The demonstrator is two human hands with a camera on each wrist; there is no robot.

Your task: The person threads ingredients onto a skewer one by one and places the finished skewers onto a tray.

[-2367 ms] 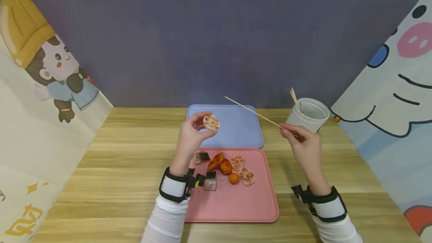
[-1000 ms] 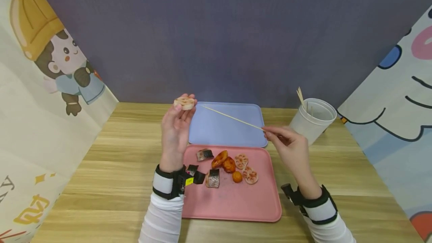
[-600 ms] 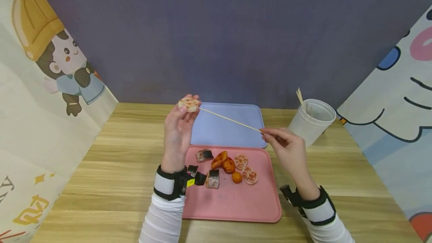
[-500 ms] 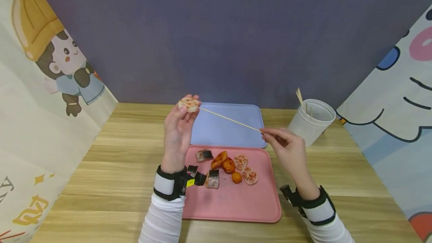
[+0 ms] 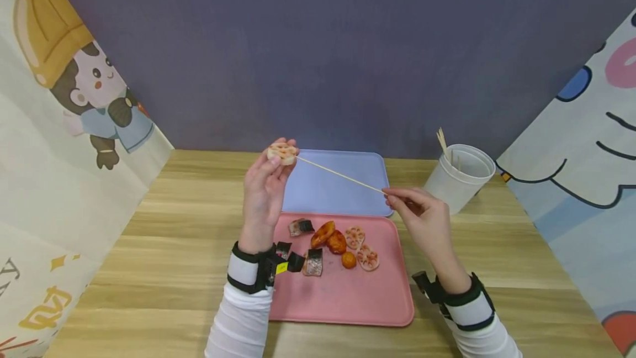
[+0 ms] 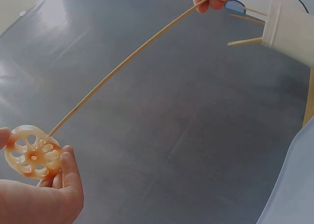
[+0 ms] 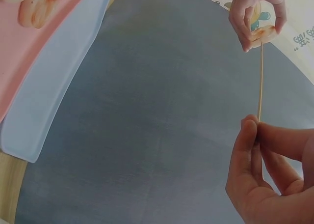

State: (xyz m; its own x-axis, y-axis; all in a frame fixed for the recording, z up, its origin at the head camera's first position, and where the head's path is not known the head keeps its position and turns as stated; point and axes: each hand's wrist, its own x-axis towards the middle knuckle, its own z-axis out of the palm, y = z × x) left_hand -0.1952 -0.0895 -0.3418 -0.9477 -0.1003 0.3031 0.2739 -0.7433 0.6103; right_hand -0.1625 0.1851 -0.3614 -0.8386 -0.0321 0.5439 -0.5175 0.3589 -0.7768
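As a skewer point(image 5: 340, 174) touches lotus root point(image 6: 34, 158), wall lettering point(image 5: 8, 275) reads "ay".

The back of the scene is filled by a dark slate-grey backdrop point(image 5: 318, 59), met along its lower edge by a surface point(image 5: 174, 225) patterned in yellowish wood grain. At the left of the frame, a cream printed panel point(image 5: 30, 181) is set at an angle; a cartoon figure point(image 5: 91, 79) in a tall yellow cap and blue clothes is shown on it, with gold lettering point(image 5: 46, 308) at the lower left. At the right, another printed panel point(image 5: 546, 214) is angled, where a white cartoon animal point(image 5: 581, 159) with a pink snout point(image 5: 624, 65) is outlined in black. In the left wrist view, pale glare point(image 6: 51, 10) is cast at the upper left.
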